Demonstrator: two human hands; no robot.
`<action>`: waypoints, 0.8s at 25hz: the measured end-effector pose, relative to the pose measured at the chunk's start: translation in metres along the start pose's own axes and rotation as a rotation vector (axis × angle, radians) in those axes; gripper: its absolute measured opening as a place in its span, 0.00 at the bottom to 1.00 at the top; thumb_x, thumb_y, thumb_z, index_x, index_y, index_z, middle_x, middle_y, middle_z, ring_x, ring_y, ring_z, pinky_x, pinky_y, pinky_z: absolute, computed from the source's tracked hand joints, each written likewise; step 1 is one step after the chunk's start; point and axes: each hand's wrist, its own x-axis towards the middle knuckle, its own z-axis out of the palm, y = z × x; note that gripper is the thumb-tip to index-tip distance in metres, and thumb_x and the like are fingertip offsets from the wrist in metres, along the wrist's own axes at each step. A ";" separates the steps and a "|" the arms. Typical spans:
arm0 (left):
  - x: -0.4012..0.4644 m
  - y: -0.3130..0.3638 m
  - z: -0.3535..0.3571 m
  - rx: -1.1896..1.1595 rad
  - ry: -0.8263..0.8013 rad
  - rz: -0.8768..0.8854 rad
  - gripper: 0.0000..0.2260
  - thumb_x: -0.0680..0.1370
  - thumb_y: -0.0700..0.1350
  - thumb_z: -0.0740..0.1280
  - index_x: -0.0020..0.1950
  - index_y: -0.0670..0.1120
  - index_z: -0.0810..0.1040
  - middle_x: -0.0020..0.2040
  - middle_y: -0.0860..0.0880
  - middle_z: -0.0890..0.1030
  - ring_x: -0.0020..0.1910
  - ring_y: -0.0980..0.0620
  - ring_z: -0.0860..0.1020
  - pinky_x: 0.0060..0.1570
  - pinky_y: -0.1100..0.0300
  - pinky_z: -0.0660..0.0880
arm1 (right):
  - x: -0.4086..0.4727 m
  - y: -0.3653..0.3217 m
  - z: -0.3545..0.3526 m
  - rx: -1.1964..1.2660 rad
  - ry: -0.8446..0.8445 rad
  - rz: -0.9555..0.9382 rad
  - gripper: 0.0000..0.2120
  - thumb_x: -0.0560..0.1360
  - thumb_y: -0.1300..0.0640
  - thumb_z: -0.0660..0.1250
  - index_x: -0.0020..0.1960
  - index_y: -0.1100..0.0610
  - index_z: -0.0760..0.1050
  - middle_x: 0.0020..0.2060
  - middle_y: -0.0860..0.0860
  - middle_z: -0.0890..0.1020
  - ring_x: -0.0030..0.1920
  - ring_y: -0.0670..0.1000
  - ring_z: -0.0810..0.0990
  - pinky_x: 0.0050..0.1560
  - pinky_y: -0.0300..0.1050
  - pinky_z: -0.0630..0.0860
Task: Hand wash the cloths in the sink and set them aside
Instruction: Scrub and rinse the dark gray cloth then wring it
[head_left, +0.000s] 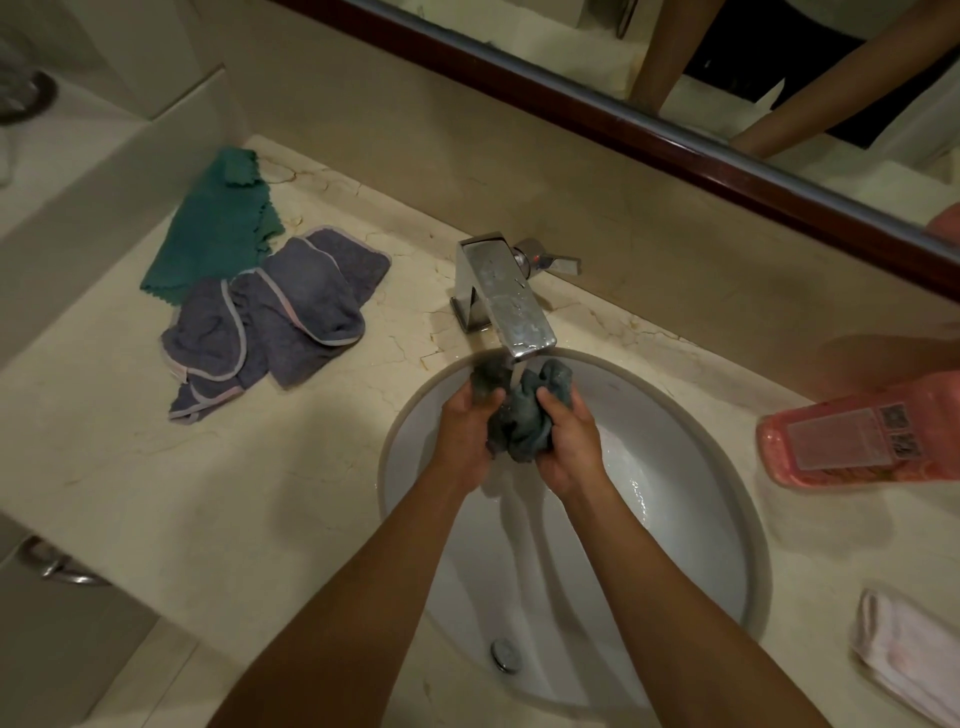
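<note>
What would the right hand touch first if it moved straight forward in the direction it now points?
Probably the faucet. The right hand grips the wet cloth and points up-left toward the spout just above it; depth is uncertain, so it might pass underneath to the sink wall.

Both forearms are bare to the frame's edge, and the left hand (464, 434) and right hand (570, 441) carry no rings.

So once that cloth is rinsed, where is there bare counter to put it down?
Bare marble lies on the counter left of the sink, nearer than the grey cloths and green cloth. The right side is crowded: pink bottle, folded white cloth.
</note>
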 end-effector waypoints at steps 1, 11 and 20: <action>-0.002 0.002 -0.003 0.032 0.008 0.028 0.10 0.80 0.37 0.65 0.58 0.45 0.81 0.51 0.42 0.85 0.52 0.40 0.83 0.46 0.50 0.82 | 0.000 0.002 0.004 0.023 0.014 0.033 0.13 0.82 0.62 0.63 0.66 0.58 0.75 0.55 0.58 0.84 0.55 0.57 0.83 0.62 0.56 0.78; -0.014 0.012 -0.020 0.271 0.092 0.141 0.20 0.80 0.43 0.68 0.72 0.49 0.72 0.63 0.47 0.81 0.62 0.48 0.80 0.55 0.52 0.82 | -0.001 0.018 0.020 0.173 -0.075 0.288 0.22 0.84 0.44 0.54 0.67 0.56 0.76 0.61 0.60 0.82 0.64 0.60 0.77 0.66 0.58 0.70; -0.013 0.006 -0.021 0.345 0.225 0.124 0.19 0.80 0.37 0.68 0.70 0.45 0.74 0.63 0.44 0.81 0.63 0.44 0.79 0.65 0.40 0.75 | 0.004 0.009 0.007 -0.151 -0.036 0.139 0.19 0.82 0.50 0.63 0.66 0.61 0.76 0.58 0.60 0.84 0.60 0.59 0.82 0.62 0.55 0.78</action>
